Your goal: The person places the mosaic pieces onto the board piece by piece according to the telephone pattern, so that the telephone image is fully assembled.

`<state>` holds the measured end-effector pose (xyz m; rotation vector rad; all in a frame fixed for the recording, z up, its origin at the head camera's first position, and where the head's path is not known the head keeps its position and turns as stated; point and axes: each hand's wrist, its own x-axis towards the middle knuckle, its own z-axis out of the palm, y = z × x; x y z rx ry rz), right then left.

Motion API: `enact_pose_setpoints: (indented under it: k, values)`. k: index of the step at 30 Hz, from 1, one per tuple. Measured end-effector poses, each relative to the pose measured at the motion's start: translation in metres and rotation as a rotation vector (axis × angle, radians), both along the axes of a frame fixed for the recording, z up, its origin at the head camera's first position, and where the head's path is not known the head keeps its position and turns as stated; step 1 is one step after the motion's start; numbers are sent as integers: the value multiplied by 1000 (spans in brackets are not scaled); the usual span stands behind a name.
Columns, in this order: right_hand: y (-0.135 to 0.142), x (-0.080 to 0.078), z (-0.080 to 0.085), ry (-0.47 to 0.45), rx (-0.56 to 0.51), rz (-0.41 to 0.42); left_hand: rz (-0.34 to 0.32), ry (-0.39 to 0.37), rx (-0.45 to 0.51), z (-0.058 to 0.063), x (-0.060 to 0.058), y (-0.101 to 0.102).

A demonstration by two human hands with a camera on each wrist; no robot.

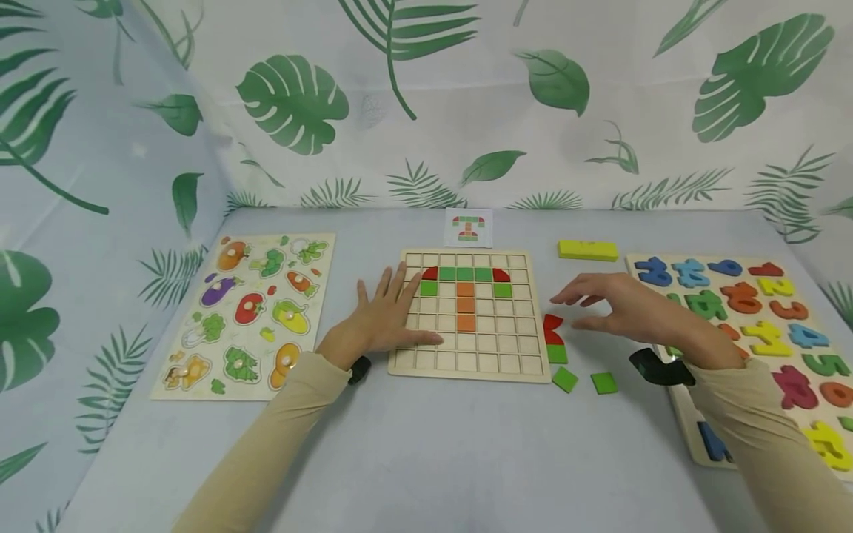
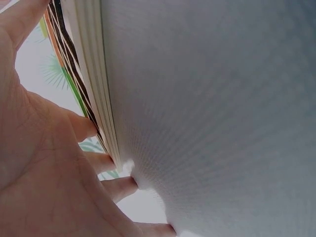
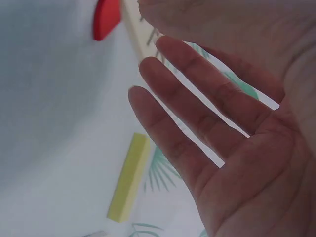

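Note:
My left hand (image 1: 380, 318) lies with spread fingers on the left edge of a wooden grid board (image 1: 493, 364); in the left wrist view, some of its fingers touch the board's side. On the grid, red quarter-round tiles (image 1: 500, 275) flank a row of green tiles (image 1: 464, 274). A column of orange tiles (image 1: 466, 305) runs down the middle. My right hand (image 1: 629, 307) hovers beside the board's right edge, fingers loosely bent and holding nothing. Close to its fingertips are red tiles (image 1: 553, 337) touching a green square (image 1: 556, 354). Two loose green squares (image 1: 604, 383) lie nearer me.
A pattern card (image 1: 469, 238) is behind the grid board, and a yellow block (image 1: 588, 250) sits at the back right. A vegetable puzzle (image 1: 253, 348) lies at left. The letter-and-number puzzle (image 1: 696, 437) is at right, under my right forearm. Leaf-print cloth hangs behind.

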<state>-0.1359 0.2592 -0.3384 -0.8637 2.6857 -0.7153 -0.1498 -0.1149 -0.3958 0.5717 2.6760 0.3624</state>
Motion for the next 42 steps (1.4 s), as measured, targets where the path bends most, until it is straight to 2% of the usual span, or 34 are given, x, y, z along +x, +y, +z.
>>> enact_pose_setpoints:
  k: [8, 17, 29, 42]
  values:
    - [-8, -5, -11, 16, 3, 90, 8, -12, 6, 1, 1, 1]
    - [-14, -7, -18, -3, 18, 122, 11, -22, 14, 2, 2, 0]
    - [-14, -8, -20, -54, -9, 81, 6, -10, 9, 3, 3, 1]
    - [-5, -7, -22, -90, 46, 38, 0, -9, 5, 5, 2, 1]
